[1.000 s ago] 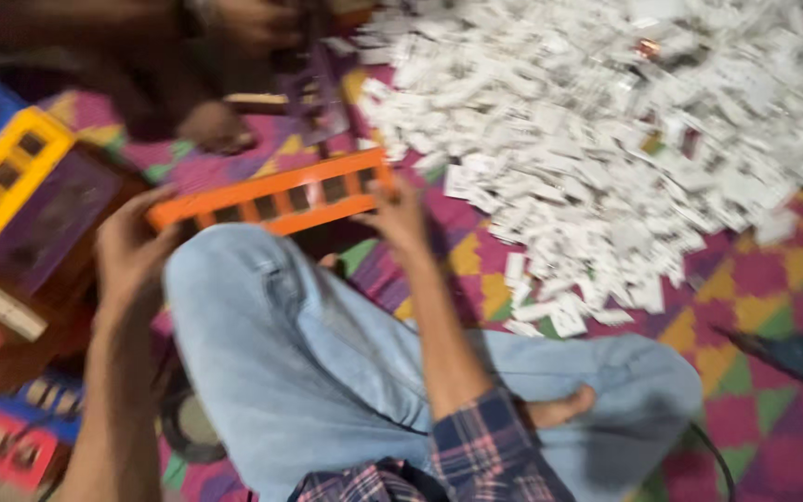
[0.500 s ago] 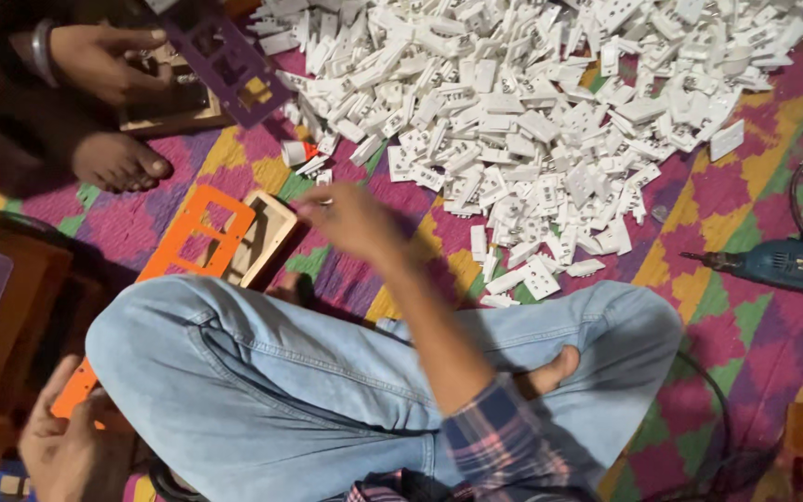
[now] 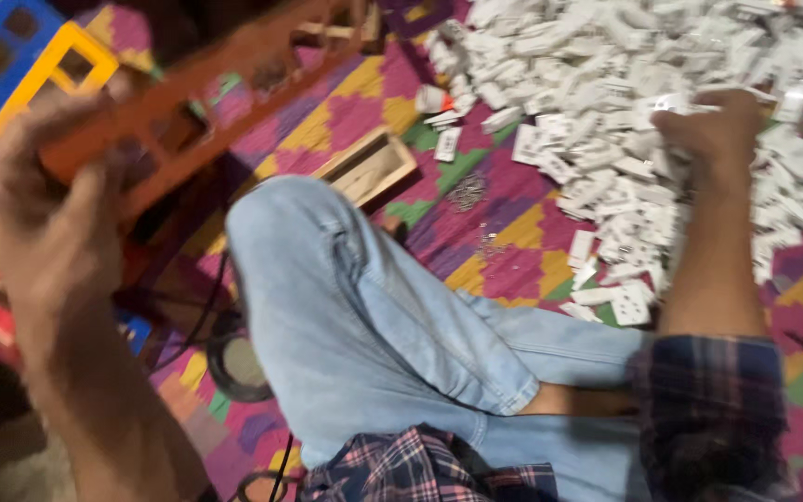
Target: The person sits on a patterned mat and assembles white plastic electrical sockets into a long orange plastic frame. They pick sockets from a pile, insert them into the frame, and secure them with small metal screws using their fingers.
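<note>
Head view, looking down over crossed legs in blue jeans (image 3: 355, 307). Left hand (image 3: 34, 218) is raised near the lens, fingers wrapped around one end of a long orange frame (image 3: 206, 102) with square cut-outs; the frame slants up and away, blurred. Right hand (image 3: 713, 125) reaches into the pile of white parts (image 3: 625, 84), fingers curled down among the pieces; cannot tell whether it has closed on one.

Risk, as judged: the frame is held by one end only, so it could twist or slip out of the grip. The curled hand could also push loose pieces off the pile's edge, where strays already lie.

Surface: patterned mat (image 3: 513, 232) in purple, yellow and green on the floor. A small wooden box (image 3: 369, 167) lies beside the knee. Blue and yellow frames (image 3: 20, 65) are stacked upper left. Dim indoor light.
</note>
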